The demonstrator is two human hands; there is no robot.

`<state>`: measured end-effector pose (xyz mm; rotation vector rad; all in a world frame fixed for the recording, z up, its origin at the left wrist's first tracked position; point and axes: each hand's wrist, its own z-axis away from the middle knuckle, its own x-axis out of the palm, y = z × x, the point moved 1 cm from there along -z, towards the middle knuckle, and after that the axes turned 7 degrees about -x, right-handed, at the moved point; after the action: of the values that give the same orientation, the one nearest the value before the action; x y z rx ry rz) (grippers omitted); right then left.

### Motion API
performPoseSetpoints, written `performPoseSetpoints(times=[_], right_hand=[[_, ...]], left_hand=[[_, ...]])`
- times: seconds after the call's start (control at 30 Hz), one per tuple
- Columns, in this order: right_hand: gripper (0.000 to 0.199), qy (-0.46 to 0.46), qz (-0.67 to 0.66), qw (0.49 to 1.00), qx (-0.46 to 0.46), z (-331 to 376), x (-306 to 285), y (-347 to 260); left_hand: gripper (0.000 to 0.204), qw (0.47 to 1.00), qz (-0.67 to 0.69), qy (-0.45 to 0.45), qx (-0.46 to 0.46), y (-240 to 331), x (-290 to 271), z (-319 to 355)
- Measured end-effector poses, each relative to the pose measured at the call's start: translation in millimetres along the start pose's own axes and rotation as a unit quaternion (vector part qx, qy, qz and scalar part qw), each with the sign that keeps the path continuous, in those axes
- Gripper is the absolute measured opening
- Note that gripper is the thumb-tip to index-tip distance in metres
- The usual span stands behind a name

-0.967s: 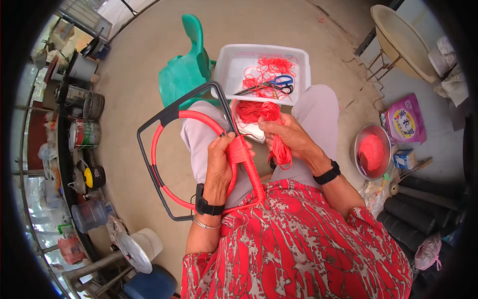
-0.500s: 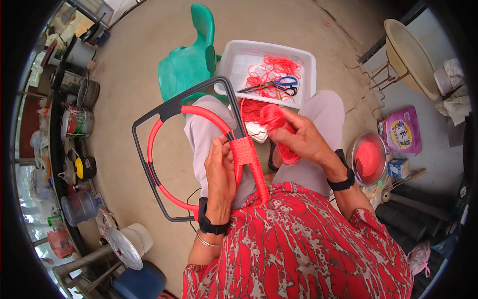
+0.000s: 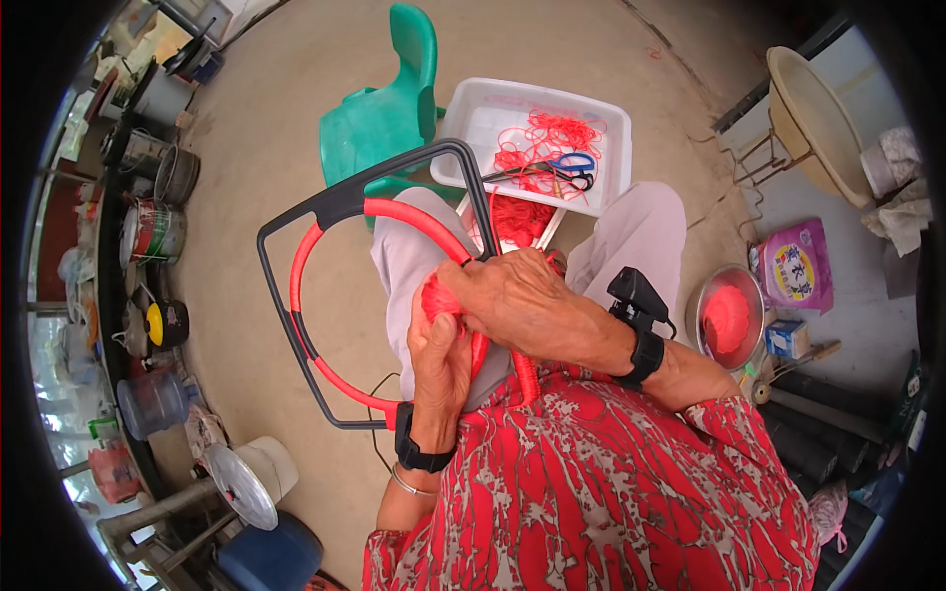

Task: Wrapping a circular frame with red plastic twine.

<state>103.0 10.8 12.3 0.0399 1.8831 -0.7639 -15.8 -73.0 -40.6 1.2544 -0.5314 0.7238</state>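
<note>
A black frame (image 3: 372, 171) with a round ring (image 3: 297, 258) bound in red cord leans across my lap, tilted to the left. My right hand (image 3: 522, 300) reaches over the frame's right bar, its fingers closed around a bundle of red cord (image 3: 439, 298). From the left, my left hand (image 3: 437, 364) meets it, thumb and fingers closed about the same bundle. My hands hide the cord-wrapped patch on the right bar. Below them, a thick red-wrapped section (image 3: 526, 375) of the frame shows.
Ahead, a white plastic tub (image 3: 616, 148) holds loose red cord and scissors (image 3: 572, 165), with more red cord (image 3: 520, 219) in a box below. A green chair (image 3: 370, 128) stands beside it. At right are a metal bowl (image 3: 755, 330) and a purple bag (image 3: 800, 268); pots line the left.
My right hand has moved left with the cord bundle, crossing over the frame's right bar to my left hand. My left hand has closed on the bundle.
</note>
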Motion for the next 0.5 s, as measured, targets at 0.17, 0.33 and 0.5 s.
performPoseSetpoints(times=[0.17, 0.33, 0.5], right_hand=[[0.026, 0.006, -0.036, 0.999, -0.023, 2, -3, 2], [0.032, 0.044, -0.136, 0.981, 0.133, 16, -62, 24], [0.033, 0.253, -0.293, 0.900, 0.199, 50, -86, 55]], left_hand=[[0.065, 0.999, -0.014, 0.021, -0.019, -3, -5, -2], [0.057, 0.997, 0.071, -0.005, -0.011, -4, -1, -6], [0.053, 0.998, 0.055, -0.024, -0.009, 1, -9, -2]])
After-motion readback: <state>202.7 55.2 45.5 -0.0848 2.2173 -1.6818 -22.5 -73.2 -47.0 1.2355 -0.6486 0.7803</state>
